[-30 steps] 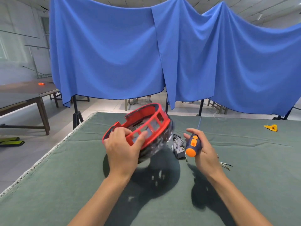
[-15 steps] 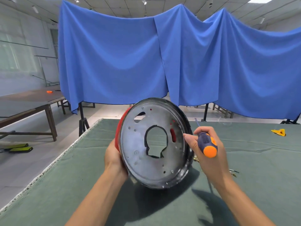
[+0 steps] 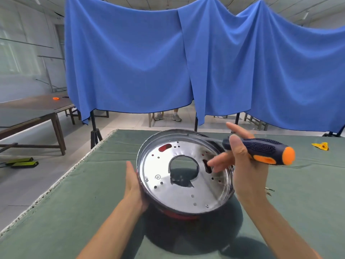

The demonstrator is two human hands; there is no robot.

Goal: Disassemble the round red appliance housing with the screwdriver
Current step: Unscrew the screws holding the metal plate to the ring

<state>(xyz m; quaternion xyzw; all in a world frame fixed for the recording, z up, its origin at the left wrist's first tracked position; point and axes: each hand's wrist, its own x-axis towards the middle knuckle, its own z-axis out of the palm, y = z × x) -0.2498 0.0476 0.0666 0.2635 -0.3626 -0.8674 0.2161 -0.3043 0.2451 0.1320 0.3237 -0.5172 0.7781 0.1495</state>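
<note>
I hold the round red appliance housing above the green cloth-covered table, near the centre of view. Its shiny metal plate faces me, tilted; the red plastic shell shows only as a thin band at the plate's 6 o'clock edge. The plate is circular with a raised rim, a large irregular central cut-out, an oblong slot at 11 o'clock showing red, another slot at 3 o'clock, and small holes and screw heads scattered across it.

My left hand cups the rim at 9 o'clock, palm against the edge; its fingers are behind the housing, so I cannot tell how that grip closes.

My right hand is at the plate's 3 o'clock. The screwdriver lies roughly level, held between thumb and index finger, remaining fingers extended loosely toward the plate. Its handle is dark ribbed rubber with an orange end cap pointing to 3 o'clock; the thin metal shaft runs toward the rim at 1 o'clock.
</note>
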